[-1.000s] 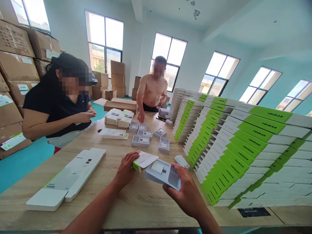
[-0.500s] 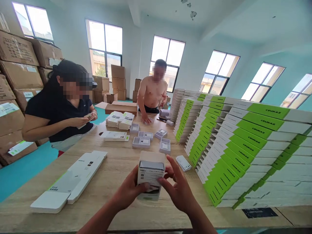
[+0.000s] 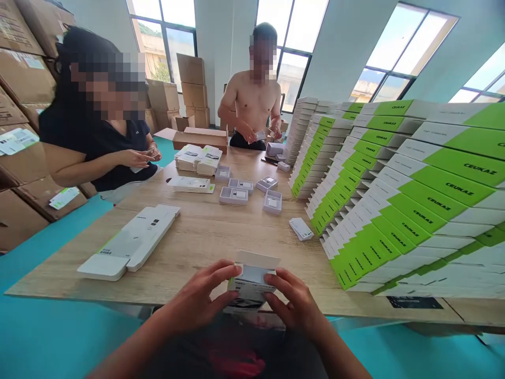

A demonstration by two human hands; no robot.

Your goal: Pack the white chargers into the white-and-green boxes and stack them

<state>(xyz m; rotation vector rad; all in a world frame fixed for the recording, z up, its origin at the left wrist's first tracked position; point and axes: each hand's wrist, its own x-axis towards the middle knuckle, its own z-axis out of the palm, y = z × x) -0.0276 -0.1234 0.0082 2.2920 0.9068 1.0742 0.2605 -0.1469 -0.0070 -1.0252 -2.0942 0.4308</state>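
A small white printed carton (image 3: pixel 248 300) is between my hands at the near edge of the table, its top flap raised at the far side. My left hand (image 3: pixel 215 289) grips its left side, thumb low on the front and fingers at the upper edge. On the right side, my right hand (image 3: pixel 290 295) has its thumb and fingers pressed to the carton's corner. A grey-white insert shows in the opening; what lies deeper is hidden. Beyond it lie several trays with white chargers, one tray (image 3: pixel 272 201) being closest, and a small stack of printed leaflets (image 3: pixel 301 229).
Tall stacks of white and green boxes (image 3: pixel 394 210) fill the table's right side. Flattened cartons (image 3: pixel 134 239) lie at left, more carton piles (image 3: pixel 197 159) farther back. A person (image 3: pixel 102 121) stands at left; another person (image 3: pixel 256 100) works at the far end.
My view has tilted down. The carton has come closer to me and the table's near edge, and my right hand, which was looser, now grips its right side.
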